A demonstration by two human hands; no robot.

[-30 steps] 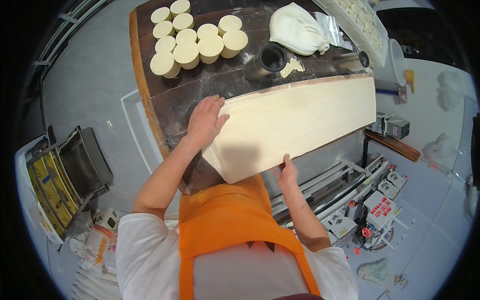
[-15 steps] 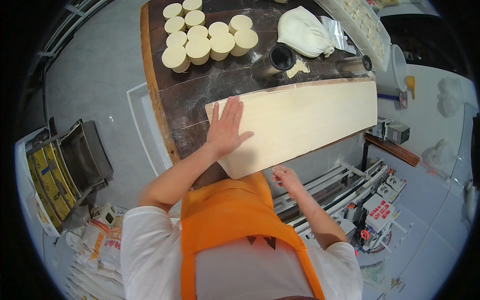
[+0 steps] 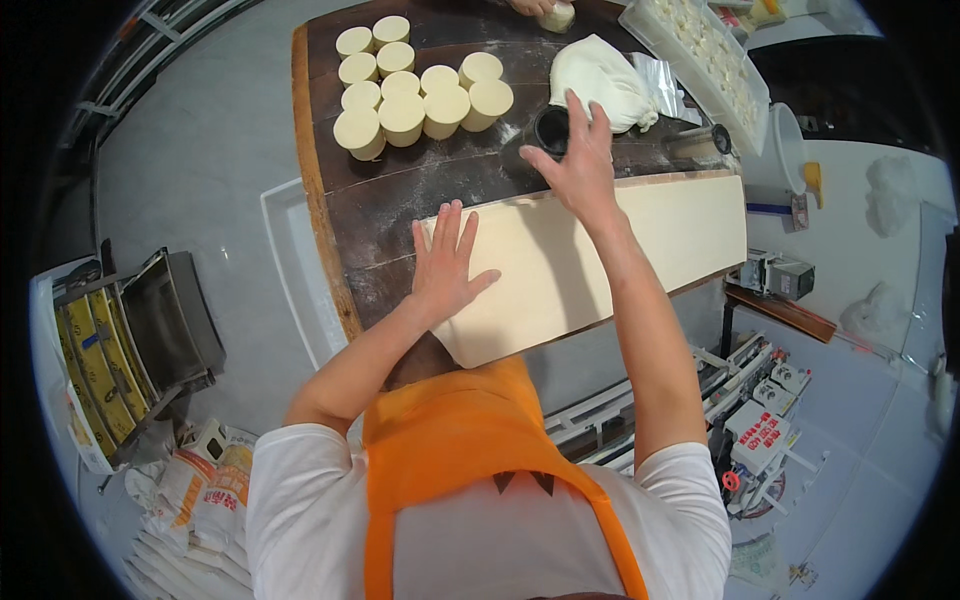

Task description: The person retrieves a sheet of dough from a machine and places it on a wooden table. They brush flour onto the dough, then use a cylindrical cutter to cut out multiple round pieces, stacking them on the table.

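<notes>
Dough sheet: long pale sheet (image 3: 680, 222) lies across the near side of the dark wooden table (image 3: 375, 230), long way left to right.
Sheet edges: near edge runs along the table's near edge, by the orange apron (image 3: 450, 430); far edge just short of the upright cylinder (image 3: 547, 133).
Open room: strip of floury dark wood between sheet and dough rounds (image 3: 402, 113); another between the sheet's left end and the table's left rim.
Left hand: (image 3: 447, 278) palm down on the sheet's left end, fingers spread, nothing clasped.
Right hand: (image 3: 582, 172) reaches over the sheet to the cylinder; thumb and fingers wide apart about its dark rim; contact, cannot tell.
Right of cylinder: tied white cloth bundle (image 3: 600, 82) beyond the fingertips; second cylinder (image 3: 700, 143) lies on its side.
</notes>
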